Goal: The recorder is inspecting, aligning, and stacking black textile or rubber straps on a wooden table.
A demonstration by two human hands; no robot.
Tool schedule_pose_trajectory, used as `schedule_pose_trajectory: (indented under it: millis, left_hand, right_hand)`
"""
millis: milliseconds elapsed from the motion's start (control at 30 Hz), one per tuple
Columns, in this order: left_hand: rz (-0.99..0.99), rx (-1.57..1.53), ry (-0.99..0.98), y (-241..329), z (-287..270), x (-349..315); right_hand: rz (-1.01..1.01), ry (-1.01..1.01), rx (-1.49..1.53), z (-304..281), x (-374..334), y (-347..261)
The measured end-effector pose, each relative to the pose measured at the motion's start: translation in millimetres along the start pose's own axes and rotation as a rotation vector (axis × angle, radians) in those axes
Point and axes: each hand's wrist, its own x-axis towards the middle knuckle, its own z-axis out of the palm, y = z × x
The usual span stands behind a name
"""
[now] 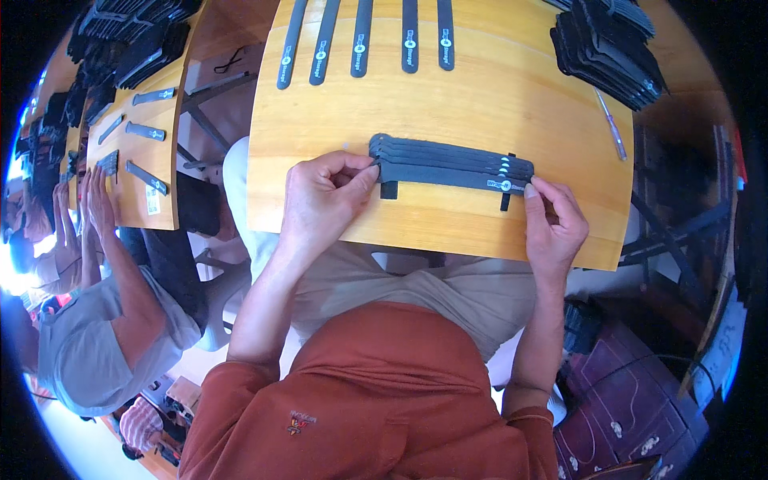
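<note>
Nearest to you, at the front edge of the yellow wooden table [448,96], your left hand [324,200] pinches with thumb and curled fingers the left end of a fanned bundle of flat black fabric straps [448,164], while your right hand [554,220] closes thumb and forefinger on its right end, so both hands have hold of the same bundle and keep it flat on the wood. The straps in it lie stacked and slightly stepped, which reads as a gathering already well under way. Two short black bands [389,190] poke out from beneath the bundle, one near each end, lying crosswise and not yet wrapped over it; by the look of it the binding is what remains. Farther back, five single black straps with pale printed labels [362,40] lie side by side and apart from the bundle, seemingly still uncollected. At the far right corner sits a heap of finished dark strap bundles [612,52], with a thin pale pen-like stick [611,124] just in front of it. Off to your left, another person's hands [92,200] work at a neighbouring table [160,160].
</note>
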Motion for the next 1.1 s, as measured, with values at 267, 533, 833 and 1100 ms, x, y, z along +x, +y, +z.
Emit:
schedule_pose_trajectory:
  millis: [267,533,833,1100]
  left_hand:
    - [0.003,0.009,0.003,5.1,0.4,0.5]
    - [-0.017,-0.008,0.01,6.4,1.7,0.4]
    - [-0.026,-0.014,0.019,9.0,3.0,-0.3]
    - [-0.029,-0.022,0.014,9.3,3.1,-0.5]
  right_hand:
    - [-0.004,-0.009,-0.066,-1.8,0.5,-2.8]
    - [-0.03,0.004,-0.057,-1.8,0.4,-0.4]
    - [-0.028,0.019,-0.046,1.2,0.2,-1.2]
    - [-0.04,0.021,-0.081,1.7,-0.2,-0.3]
